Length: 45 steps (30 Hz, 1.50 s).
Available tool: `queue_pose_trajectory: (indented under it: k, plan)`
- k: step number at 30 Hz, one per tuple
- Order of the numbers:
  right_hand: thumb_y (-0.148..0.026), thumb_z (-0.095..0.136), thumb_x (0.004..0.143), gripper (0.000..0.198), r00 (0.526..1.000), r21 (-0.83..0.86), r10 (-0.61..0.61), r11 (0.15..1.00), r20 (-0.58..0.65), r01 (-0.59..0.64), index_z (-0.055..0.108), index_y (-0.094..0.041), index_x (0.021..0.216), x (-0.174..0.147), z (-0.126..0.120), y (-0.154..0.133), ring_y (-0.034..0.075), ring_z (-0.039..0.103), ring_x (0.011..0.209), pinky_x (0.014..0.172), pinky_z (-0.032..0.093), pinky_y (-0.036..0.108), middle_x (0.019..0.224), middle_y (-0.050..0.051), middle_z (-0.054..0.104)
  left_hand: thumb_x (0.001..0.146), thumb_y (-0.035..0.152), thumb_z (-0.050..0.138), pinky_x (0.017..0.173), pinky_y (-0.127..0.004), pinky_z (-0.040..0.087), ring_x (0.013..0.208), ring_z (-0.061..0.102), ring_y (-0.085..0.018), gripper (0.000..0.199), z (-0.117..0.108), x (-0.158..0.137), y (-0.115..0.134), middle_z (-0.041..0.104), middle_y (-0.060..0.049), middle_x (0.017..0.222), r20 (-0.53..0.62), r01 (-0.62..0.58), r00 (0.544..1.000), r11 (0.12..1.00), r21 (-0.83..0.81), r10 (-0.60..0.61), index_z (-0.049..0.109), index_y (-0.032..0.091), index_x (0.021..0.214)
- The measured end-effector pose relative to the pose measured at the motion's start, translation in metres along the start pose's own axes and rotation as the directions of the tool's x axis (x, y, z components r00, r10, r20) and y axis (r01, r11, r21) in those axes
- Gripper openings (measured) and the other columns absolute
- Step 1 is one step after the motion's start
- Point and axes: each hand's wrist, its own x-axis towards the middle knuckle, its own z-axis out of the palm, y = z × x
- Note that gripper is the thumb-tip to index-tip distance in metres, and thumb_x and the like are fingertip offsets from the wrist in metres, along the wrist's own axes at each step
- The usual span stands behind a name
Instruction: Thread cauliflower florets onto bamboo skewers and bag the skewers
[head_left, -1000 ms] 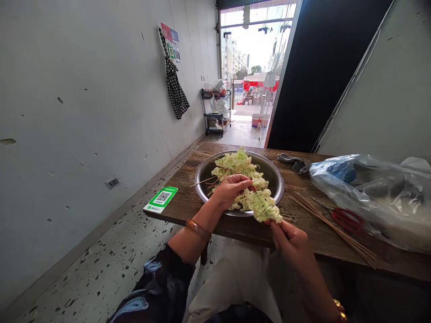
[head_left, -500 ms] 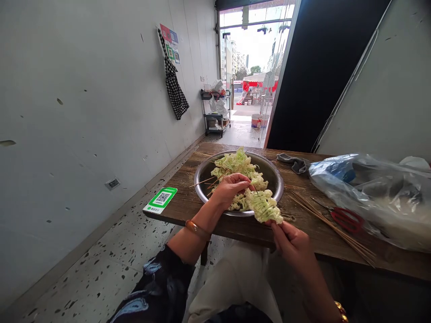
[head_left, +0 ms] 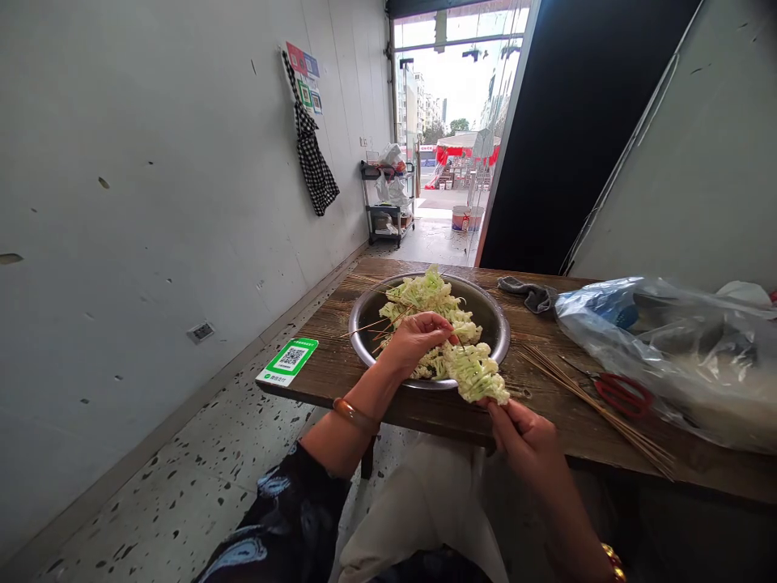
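My right hand (head_left: 525,433) is closed at the near end of a cauliflower skewer (head_left: 478,372), packed with pale green-white florets and slanting over the bowl's front rim. A short dark length of stick shows past its upper end. Just beyond that tip, my left hand (head_left: 418,336) pinches a small cauliflower floret (head_left: 467,331) by its stem. Both are above a wide steel bowl (head_left: 501,334) on the wooden table. Inside the bowl lies a heap of skewered cauliflower (head_left: 425,293), with thin sticks pointing left. My left hand hides part of the heap.
Right of the bowl lie loose bamboo sticks (head_left: 598,409), red-handled scissors (head_left: 622,394) and a large clear plastic bag (head_left: 685,356). A grey cloth (head_left: 528,294) rests behind them. On the table's left corner is a green QR-code card (head_left: 288,362). A wall stands to the left.
The view has shifted very slightly. Both hands keep the same hold and position, and the cauliflower skewer and floret look unmoved.
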Motion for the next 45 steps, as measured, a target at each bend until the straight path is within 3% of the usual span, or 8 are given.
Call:
queue_pose_trajectory:
  k: [6,11,19,32,45]
  plan:
    - [-0.053,0.051,0.089,0.044,1.0,0.006,-0.019,1.0,-0.023,0.019,0.054,-0.018,0.062,-0.002,0.003,-0.005,0.01,0.038,0.048,0.048,0.03,0.024,0.049,-0.004,0.041,0.07,0.027,0.072,0.063,-0.024,0.036,0.063,0.056,-0.01,0.016,0.001,0.0,0.003,0.066,-0.003,0.066,-0.019,0.013,1.0,0.999,0.033,-0.012,0.066,0.013,0.074]
    - [-0.054,0.051,0.089,0.042,1.0,0.011,-0.008,1.0,-0.029,0.009,0.059,-0.018,0.069,-0.001,0.004,-0.004,0.011,0.039,0.049,0.048,0.031,0.024,0.05,-0.004,0.041,0.067,0.028,0.074,0.06,-0.023,0.035,0.061,0.053,-0.009,0.019,0.001,0.0,0.003,0.064,-0.002,0.065,-0.04,0.043,0.998,0.999,0.019,-0.042,0.063,0.013,0.071]
    - [-0.049,0.052,0.089,0.039,0.999,0.019,-0.011,1.0,-0.047,0.012,0.059,-0.017,0.068,-0.002,0.005,-0.008,0.011,0.039,0.048,0.048,0.031,0.023,0.05,-0.004,0.042,0.067,0.024,0.073,0.066,-0.024,0.036,0.063,0.054,-0.009,0.015,0.0,0.0,0.001,0.065,-0.001,0.065,0.003,-0.005,1.0,1.0,0.005,0.005,0.061,0.014,0.068]
    - [-0.052,0.051,0.089,0.041,0.999,0.062,0.038,0.997,0.004,-0.038,0.067,-0.014,0.085,-0.002,0.002,-0.007,0.011,0.039,0.047,0.048,0.03,0.024,0.049,-0.005,0.041,0.075,0.024,0.067,0.067,-0.025,0.039,0.066,0.055,-0.011,0.011,0.001,-0.002,0.01,0.066,-0.002,0.068,0.036,-0.065,0.998,0.978,0.199,0.059,0.068,0.014,0.073]
    - [-0.054,0.056,0.087,0.044,0.993,0.25,0.11,0.961,0.049,-0.119,0.067,-0.012,0.096,-0.002,0.004,-0.001,0.008,0.03,0.044,0.044,0.022,0.023,0.047,-0.008,0.035,0.077,0.035,0.066,0.068,-0.025,0.041,0.071,0.056,-0.012,0.022,0.001,-0.006,0.019,0.067,-0.003,0.074,0.1,-0.097,0.993,0.936,0.337,0.066,0.069,0.014,0.077]
